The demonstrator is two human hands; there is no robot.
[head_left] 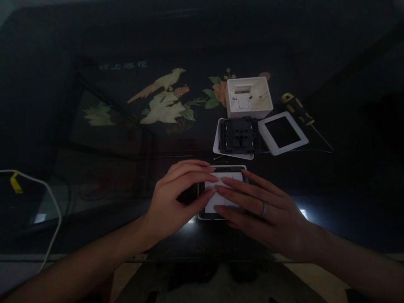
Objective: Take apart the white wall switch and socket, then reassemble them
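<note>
A wall switch (211, 204) with white rocker plates and a dark surround lies at the near side of the dark table. My left hand (179, 193) curls over its left side, thumb and fingertips meeting the white plate. From the other side my right hand (261, 206), a ring on one finger, grips the switch with its fingers across the plate. The two hands' fingertips nearly touch at the middle. Both hands cover much of the switch's sides. Two small screws (221, 160) lie just beyond it.
Beyond the hands are a white back box (249, 111), a black mounting frame (239, 135) resting on a white plate (217, 145), a white cover frame (274, 141) and a yellow-black screwdriver (298, 109). A white cable (56, 202) with a yellow tag runs along the left.
</note>
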